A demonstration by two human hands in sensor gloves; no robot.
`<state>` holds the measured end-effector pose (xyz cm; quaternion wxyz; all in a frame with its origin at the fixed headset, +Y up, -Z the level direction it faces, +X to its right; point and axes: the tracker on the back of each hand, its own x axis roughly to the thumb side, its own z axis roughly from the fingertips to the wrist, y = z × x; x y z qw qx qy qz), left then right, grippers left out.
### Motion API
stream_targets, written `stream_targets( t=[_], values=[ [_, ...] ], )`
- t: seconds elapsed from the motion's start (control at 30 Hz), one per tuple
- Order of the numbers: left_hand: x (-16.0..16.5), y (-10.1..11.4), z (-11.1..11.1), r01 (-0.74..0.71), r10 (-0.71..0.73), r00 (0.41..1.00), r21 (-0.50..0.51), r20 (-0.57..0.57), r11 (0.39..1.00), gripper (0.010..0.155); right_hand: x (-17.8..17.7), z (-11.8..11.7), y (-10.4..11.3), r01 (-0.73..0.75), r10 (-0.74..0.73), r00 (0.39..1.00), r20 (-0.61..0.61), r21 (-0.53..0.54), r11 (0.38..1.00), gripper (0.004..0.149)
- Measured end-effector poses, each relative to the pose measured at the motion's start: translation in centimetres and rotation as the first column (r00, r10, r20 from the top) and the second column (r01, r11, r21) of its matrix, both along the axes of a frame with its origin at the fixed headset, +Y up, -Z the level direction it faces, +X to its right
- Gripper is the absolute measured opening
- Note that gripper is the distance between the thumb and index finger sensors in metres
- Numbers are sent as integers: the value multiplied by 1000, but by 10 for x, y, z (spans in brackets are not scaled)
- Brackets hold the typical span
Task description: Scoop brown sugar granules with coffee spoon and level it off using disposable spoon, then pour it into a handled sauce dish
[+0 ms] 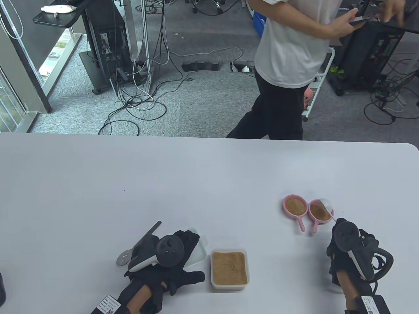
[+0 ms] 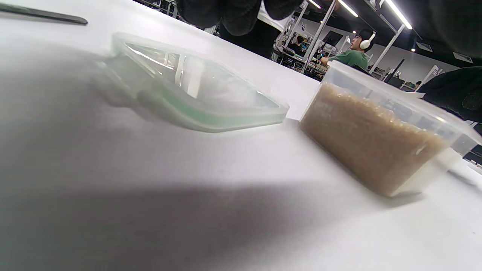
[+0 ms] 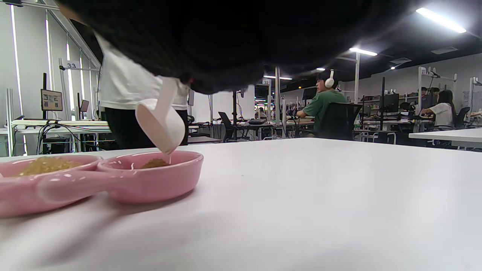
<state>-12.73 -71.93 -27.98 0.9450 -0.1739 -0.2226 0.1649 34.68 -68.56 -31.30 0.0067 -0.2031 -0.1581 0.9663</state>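
Right hand [image 1: 348, 252] is over by the right edge of the table [image 1: 196, 183], fingers closed round the handle of the white plastic spoon [image 1: 326, 207] — can't see the exact finger layout in the table view because the tracker covers it, and the right wrist view just shows a dark glove blob up top. The spoon [image 3: 161, 122] is tipped bowl-down right over the right-hand pink sauce dish [image 1: 319, 212], its lip just above the sugar in there or maybe touching it, hard to tell. That dish [image 3: 150, 178] already has a small brown heap in it.

A second pink handled dish [image 1: 295, 206] sits touching it on the left, also with brown sugar inside. Both handles point toward the near edge.

The clear tub of brown sugar [image 1: 228, 269] is near the front edge, roughly middle, lid off. Its lid [image 2: 196, 90] lies flat on the table just left of the tub, not touching it.

Left hand [image 1: 170, 261] rests on the table over that lid, fingers spread fairly flat and not gripping anything as far as I can see. The metal spoon [image 1: 137, 243] lies on the table at the hand's left, handle angled toward the far right — partly tucked under the tracker, so can't say if the hand touches it.

A person in a white shirt [image 1: 288, 49] stands past the far edge.
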Motion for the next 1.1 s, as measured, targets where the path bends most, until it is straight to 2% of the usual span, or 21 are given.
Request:
stream_targets(
  t=[0.27,0.5,0.63,0.8,0.9,1.1],
  values=[
    [0,0,0,2,-2,1000,-1,0,1000,109,1,1,0,17,-17,1000,2,27,999,41],
    [0,-1,0,5,-5,1000,-2,0,1000,109,9,2,-4,105,-105,994,18,26,994,41],
    [0,-1,-1,2,-2,1000,0,-1,1000,109,21,3,-8,267,-268,963,28,24,963,42],
    [0,-1,-1,3,-4,1000,-6,-2,1000,109,34,4,-13,398,-399,916,46,31,917,43],
    [0,-1,-1,5,-5,1000,-9,-3,1000,109,42,5,-17,507,-508,860,45,38,861,43],
    [4,0,1,-2,2,1000,2,11,1000,109,51,13,-18,749,-750,661,-4,50,660,43]
  ],
)
